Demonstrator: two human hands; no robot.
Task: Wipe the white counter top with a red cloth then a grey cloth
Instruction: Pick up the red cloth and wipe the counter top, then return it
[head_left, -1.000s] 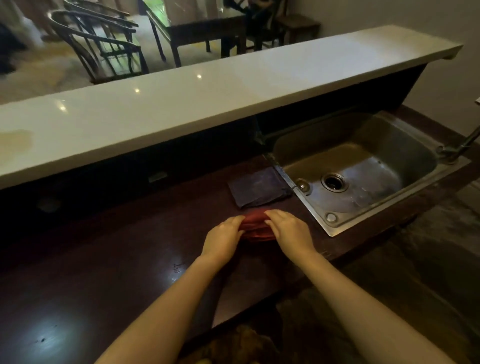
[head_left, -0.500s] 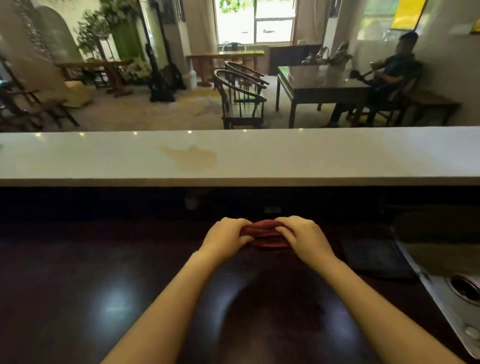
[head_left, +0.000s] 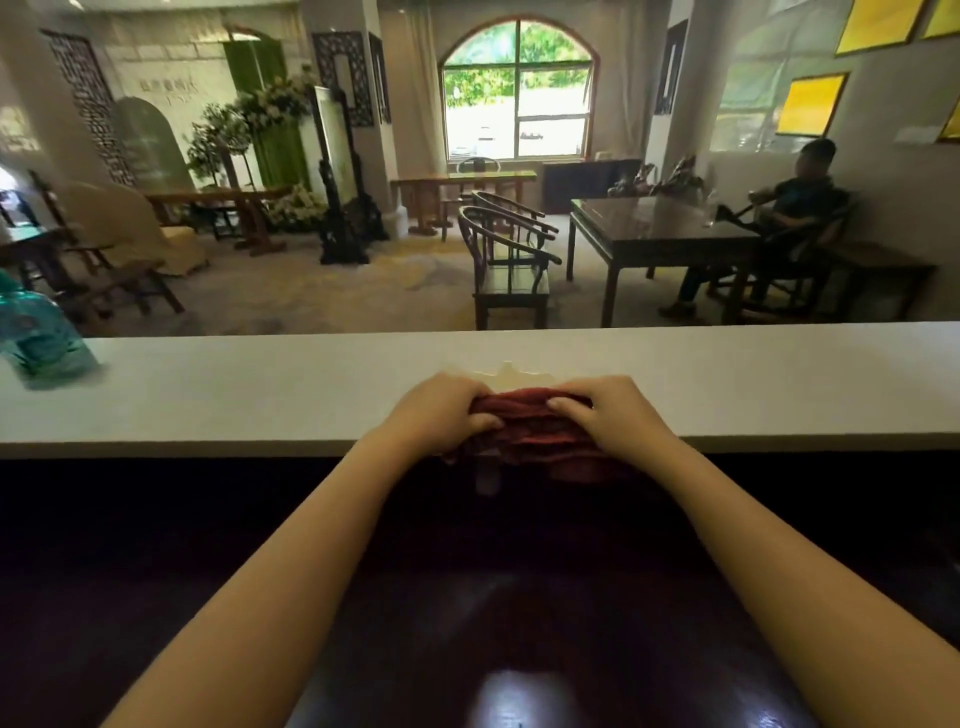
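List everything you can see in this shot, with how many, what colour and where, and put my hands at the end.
Counter top: one, white, running across the middle of the view.
Spill: one, pale yellowish, on the counter top just beyond the cloth.
Red cloth: one, bunched at the near edge of the counter top, partly hanging over it.
Bottle: one, green-blue, blurred, far left on the counter top.
Lower counter: one, dark and glossy, below the white one.
Chairs: two, dark wood, behind the counter.
Table: one, dark, right of the chairs.
Seated person: one, dark clothes, far right.
Window: one, arched, back wall.
Left hand: fingers closed on the red cloth.
Right hand: fingers closed on the red cloth.
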